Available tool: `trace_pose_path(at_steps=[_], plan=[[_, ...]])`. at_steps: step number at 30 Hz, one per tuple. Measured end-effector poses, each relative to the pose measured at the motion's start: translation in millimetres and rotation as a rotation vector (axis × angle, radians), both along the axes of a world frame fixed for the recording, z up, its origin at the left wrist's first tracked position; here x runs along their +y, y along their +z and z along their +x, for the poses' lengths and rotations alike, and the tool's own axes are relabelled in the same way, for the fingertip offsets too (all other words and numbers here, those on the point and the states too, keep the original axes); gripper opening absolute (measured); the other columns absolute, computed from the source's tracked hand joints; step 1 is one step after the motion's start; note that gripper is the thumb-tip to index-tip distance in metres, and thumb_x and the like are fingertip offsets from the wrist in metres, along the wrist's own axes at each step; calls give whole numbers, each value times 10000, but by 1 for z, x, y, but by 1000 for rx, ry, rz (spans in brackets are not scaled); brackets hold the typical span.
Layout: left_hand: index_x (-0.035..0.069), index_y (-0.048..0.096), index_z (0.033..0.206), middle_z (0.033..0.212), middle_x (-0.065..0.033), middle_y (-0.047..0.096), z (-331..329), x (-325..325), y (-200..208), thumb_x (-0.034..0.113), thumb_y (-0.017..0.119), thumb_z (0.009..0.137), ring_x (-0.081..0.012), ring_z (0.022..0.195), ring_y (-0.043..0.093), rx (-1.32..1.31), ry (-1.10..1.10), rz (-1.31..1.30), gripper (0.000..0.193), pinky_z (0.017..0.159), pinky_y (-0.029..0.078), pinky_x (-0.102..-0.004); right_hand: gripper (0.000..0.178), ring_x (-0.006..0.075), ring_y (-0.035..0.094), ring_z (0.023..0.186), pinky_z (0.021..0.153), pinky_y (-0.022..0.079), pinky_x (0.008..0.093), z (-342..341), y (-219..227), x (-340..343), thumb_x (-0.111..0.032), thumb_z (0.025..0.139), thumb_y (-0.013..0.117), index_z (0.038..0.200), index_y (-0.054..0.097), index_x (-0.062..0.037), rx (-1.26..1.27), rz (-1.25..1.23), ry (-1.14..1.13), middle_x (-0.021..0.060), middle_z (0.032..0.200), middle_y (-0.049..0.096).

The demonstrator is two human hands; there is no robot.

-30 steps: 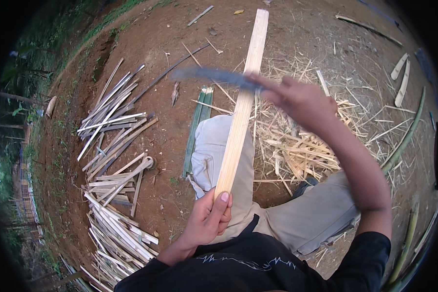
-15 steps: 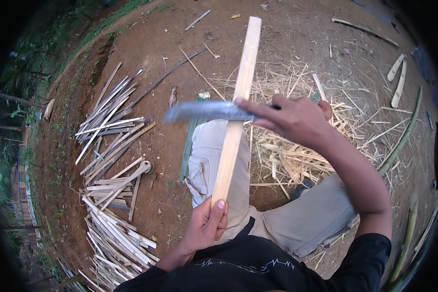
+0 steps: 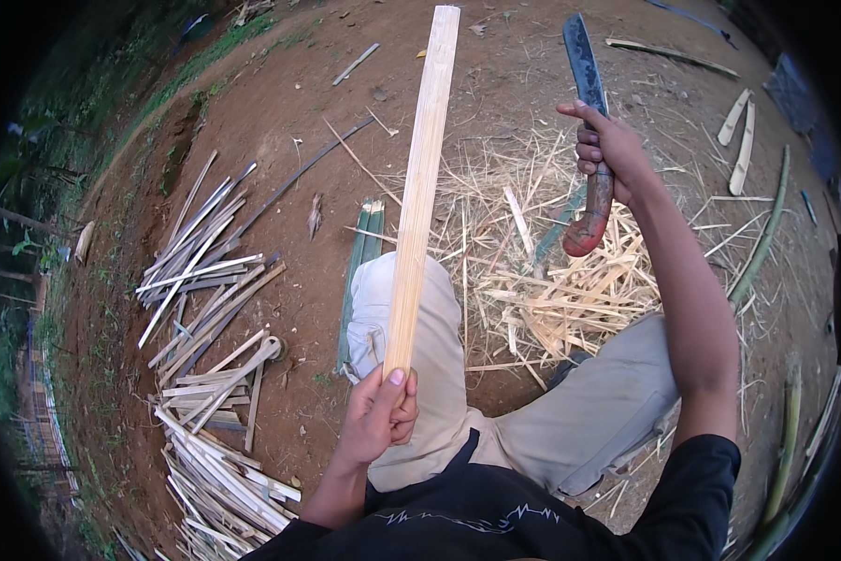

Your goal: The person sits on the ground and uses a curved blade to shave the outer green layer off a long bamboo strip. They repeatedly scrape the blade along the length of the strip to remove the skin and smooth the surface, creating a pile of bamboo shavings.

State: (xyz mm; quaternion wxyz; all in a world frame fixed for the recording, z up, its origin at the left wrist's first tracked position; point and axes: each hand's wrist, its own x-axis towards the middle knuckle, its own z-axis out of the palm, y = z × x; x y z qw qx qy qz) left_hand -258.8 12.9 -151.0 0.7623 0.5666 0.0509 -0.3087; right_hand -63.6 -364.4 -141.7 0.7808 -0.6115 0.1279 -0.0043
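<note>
and here's the left hand (image 3: pixel 380 416), low and just left of the frame's middle, clamped firmly round the bottom end of a long pale bamboo slat (image 3: pixel 421 196), thumb pressed along its face. the slat runs up, leaning slightly right, all the way to the top edge of the frame, crossing in front of the bent knee; whether it touches the leg, i can't tell. over at the upper right, the right hand (image 3: pixel 615 154) is wrapped round the handle of a machete (image 3: pixel 584 65), forefinger poking out to the left. dark blade up, red rounded butt down, and it's well apart from the slat!

below the machete spreads a heap of pale shavings (image 3: pixel 579 304). the grey trousers (image 3: pixel 593 402) frame it, black shirt (image 3: pixel 467 519) at the bottom edge. just left of the knee lie green bamboo pieces (image 3: pixel 359 271). further out, thin strips (image 3: pixel 201 243) pile up down the left side on brown soil (image 3: pixel 280 122), and a green pole (image 3: pixel 769 229) curves along the right. greenery (image 3: pixel 28 178) fills the far left rim.
</note>
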Motion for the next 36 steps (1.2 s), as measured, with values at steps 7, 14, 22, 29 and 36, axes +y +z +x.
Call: trace_pose_path(at_steps=[7,14,22,29,36], plan=[[47,467,988,592,24,324,22,-27,1,366,307,1073,-41,407,258,112,-28,-53,366,360,257,-211,281,38,426,508,442,405,223,-25,17,30,-271,1000,551,1095,625,-18,-119,-157,32,-62,617,395],[35,494,1134,627,20,353,37,-49,3,369,309,1072,-35,414,287,-6,-47,-48,386,380,305,-197,237,109,517,511,552,481,339,-54,26,79,-287,948,639,1047,666,-73,-352,-845,177,4,608,533],[29,502,1123,676,36,374,43,-66,11,334,339,1072,-10,470,314,-140,120,94,350,407,269,-187,607,187,548,519,446,442,343,-94,24,116,-509,899,560,1458,422,-319,-835,-1434,579,55,730,486],[36,502,1018,668,35,397,25,-61,-2,301,357,1071,-6,472,301,-367,104,280,307,411,247,-198,558,193,534,501,413,411,334,-99,20,126,-552,902,499,1441,402,-452,-891,-1403,723,71,769,472],[22,530,1147,680,42,412,14,-64,2,253,360,1071,0,525,303,-531,109,468,297,487,261,-189,486,144,500,493,424,414,323,-83,13,115,-504,950,466,1427,449,-413,-809,-1440,538,41,719,517]])
